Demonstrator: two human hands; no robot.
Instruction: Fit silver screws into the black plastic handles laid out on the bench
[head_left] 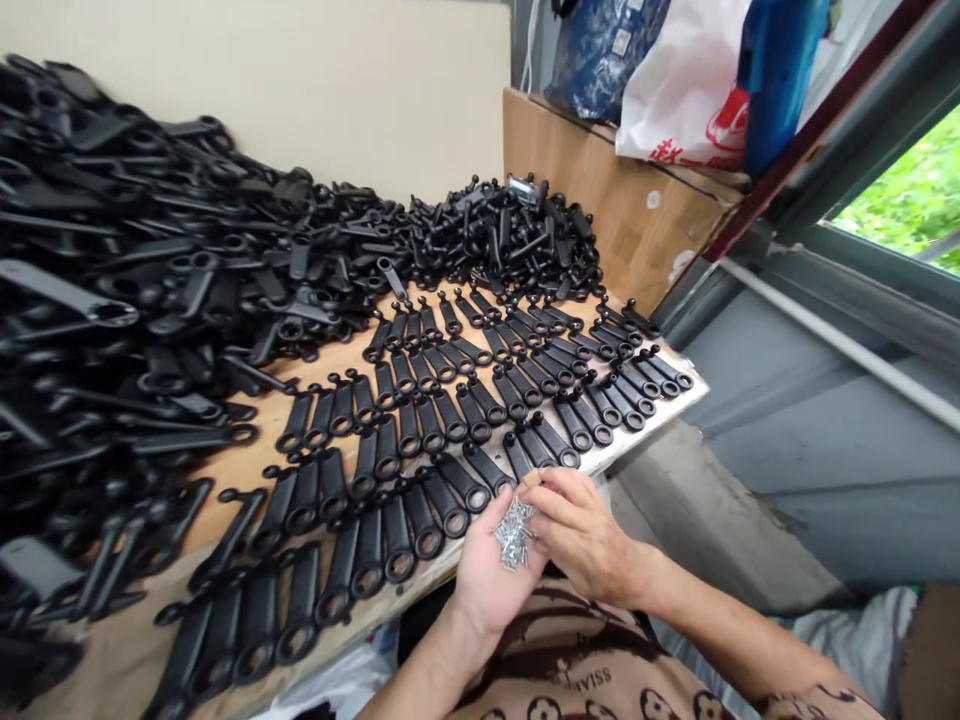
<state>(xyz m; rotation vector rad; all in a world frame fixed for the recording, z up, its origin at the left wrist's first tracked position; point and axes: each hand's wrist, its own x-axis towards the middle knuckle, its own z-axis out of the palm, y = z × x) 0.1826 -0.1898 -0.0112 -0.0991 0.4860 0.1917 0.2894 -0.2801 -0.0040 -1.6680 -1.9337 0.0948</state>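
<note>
2 bare hands seen at the near edge of the table (247, 465), in front of a brown printed shirt (570, 660).

Left hand (487, 575): palm turned up and cupped; a small loose pile of silver screws (514, 537) is held in it, clear of the tabletop.

Right hand (589, 530): bent over the pile from the side, fingers drawn narrow, tips at or just above the screws. Whether a screw is pinched there cannot be told; the fingertips are partly hidden.

Black ring-ended lever arms (428, 415) are laid out in several slanting rows across the table. Each is ringed at 1 end and knobbed at the other; rings are mostly pointed toward the near edge, knobs away from it. Nearest rows are placed just beyond the hands.

Left and rear of the table are covered by a tall, jumbled heap of like black parts (187, 250), blurred at the far left. A small grey object (523, 188) is seen on top of the heap's right end.

Behind the heap, a pale panel (300, 90) is stood upright. At right rear, a brown box (600, 185) is topped by a white plastic bag (667, 85) with red print. Green foliage (911, 185) is seen through the window.
</note>
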